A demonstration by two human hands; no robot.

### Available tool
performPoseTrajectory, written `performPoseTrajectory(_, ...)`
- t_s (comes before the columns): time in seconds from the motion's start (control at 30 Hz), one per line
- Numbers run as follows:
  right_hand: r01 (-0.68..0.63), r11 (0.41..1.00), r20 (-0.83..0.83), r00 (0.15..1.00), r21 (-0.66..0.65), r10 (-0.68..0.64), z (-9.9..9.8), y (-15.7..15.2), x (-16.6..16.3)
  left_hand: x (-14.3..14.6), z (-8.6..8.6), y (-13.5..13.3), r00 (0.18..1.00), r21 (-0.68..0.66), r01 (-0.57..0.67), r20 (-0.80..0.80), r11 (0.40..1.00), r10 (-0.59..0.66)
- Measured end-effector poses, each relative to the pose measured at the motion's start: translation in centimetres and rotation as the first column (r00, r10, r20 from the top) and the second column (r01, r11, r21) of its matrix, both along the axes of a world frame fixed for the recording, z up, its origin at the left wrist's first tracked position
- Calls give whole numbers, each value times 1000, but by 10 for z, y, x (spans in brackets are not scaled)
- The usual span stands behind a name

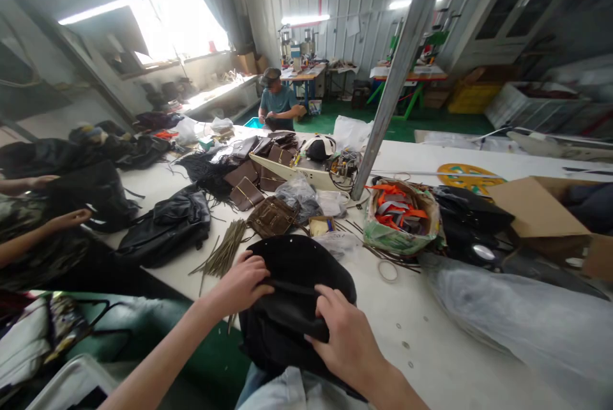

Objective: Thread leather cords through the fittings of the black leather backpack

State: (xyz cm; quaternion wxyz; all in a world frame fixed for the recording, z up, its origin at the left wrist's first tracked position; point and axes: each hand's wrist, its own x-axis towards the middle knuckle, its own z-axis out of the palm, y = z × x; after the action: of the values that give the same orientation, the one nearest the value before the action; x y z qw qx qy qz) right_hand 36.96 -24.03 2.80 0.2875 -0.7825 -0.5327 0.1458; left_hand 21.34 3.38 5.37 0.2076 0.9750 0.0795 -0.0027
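Brown pouches (246, 194), grey post (395, 78) beyond black bag (294, 269)

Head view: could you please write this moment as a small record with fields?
left hand: holds the left side of a black bag
right hand: holds its right side
surface: white table
beyond black bag: brown bag
to the right: container with orange strips, then cardboard box
people: co-worker at left edge; seated person farther back

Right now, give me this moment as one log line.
left hand: holding black bag | right hand: holding it too | nearby: brown bag, olive strips
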Motion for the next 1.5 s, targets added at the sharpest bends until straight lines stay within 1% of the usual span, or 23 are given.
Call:
performPoseTrajectory(0.1, 26, 998, 1, 1000, -65, -26, 12, -1, -11, -7, -17, 8, 984, 116, 176, -32, 978, -173)
performPoseTrajectory(0.17, 48, 996, 55, 998, -78, -43, 15, 0, -16, -17, -24, 5, 960, 166, 279, -33, 946, -277)
performPoseTrajectory(0.23, 21, 993, 93, 996, -114, -11, 13, 3, -15, -28, -26, -4, 942, 194, 334, -27, 922, -335)
performPoseTrajectory(0.3, -28, 980, 78, 996, -195, 44, 10, 9, -11, -40, -28, -12, 923, 199, 378, -11, 904, -384)
performPoseTrajectory(0.33, -45, 966, 57, 996, -255, 62, 9, 13, -9, -46, -29, -14, 910, 194, 407, 3, 893, -415)
performPoseTrajectory(0.4, -69, 917, 25, 996, -393, 86, 11, 20, -10, -59, -33, -15, 884, 177, 451, 42, 875, -465)
performPoseTrajectory(0.47, -95, 858, 33, 991, -505, 129, 21, 25, -19, -73, -38, -10, 866, 155, 472, 104, 868, -489)
performPoseTrajectory(0.53, -117, 821, 55, 983, -558, 178, 39, 28, -37, -90, -42, 1, 856, 111, 472, 181, 875, -484)
performPoseTrajectory(0.6, -143, 810, 41, 979, -569, 202, 57, 30, -55, -108, -45, 16, 856, 24, 474, 220, 880, -467)
performPoseTrajectory(0.67, -178, 801, -39, 981, -571, 190, 65, 35, -68, -121, -49, 31, 884, -82, 456, 159, 886, -440)
performPoseTrajectory(0.73, -213, 783, -151, 977, -584, 153, 57, 43, -70, -124, -58, 41, 925, -140, 375, -1, 916, -379)
performPoseTrajectory(0.8, -226, 755, -223, 969, -615, 109, 34, 53, -66, -118, -71, 44, 932, -120, 288, -193, 950, -306)
performPoseTrajectory(0.83, -221, 741, -231, 969, -634, 91, 20, 58, -63, -112, -80, 44, 915, -101, 275, -278, 956, -293)
performPoseTrajectory(0.87, -206, 729, -217, 973, -653, 81, 6, 63, -61, -106, -88, 43, 890, -92, 291, -339, 952, -304)
performPoseTrajectory(0.93, -156, 714, -142, 987, -683, 79, -17, 68, -60, -95, -103, 40, 852, -106, 338, -389, 935, -352)
performPoseTrajectory(1.0, -101, 713, -48, 994, -694, 94, -28, 67, -62, -91, -109, 39, 858, -124, 337, -369, 933, -359)
performPoseTrajectory(1.03, -81, 718, -12, 995, -692, 100, -28, 65, -64, -92, -108, 39, 871, -127, 321, -348, 938, -346)
performPoseTrajectory(1.1, -56, 736, 31, 994, -674, 103, -24, 62, -66, -97, -100, 40, 901, -131, 283, -302, 950, -310)
performPoseTrajectory(1.2, -56, 774, 35, 994, -631, 101, -17, 59, -62, -102, -84, 43, 933, -135, 236, -246, 962, -263)
performPoseTrajectory(1.27, -70, 789, 21, 994, -610, 104, -21, 61, -52, -96, -78, 46, 943, -121, 200, -247, 972, -225)
performPoseTrajectory(1.33, -75, 802, 10, 995, -592, 100, -30, 65, -37, -82, -76, 51, 953, -111, 143, -253, 984, -167)
performPoseTrajectory(1.4, -70, 809, 4, 996, -584, 89, -40, 72, -18, -63, -78, 59, 969, -133, 54, -232, 990, -84)
performPoseTrajectory(1.5, -95, 801, -43, 995, -591, 87, -55, 83, 16, -33, -81, 69, 981, -160, -47, -193, 986, 16)
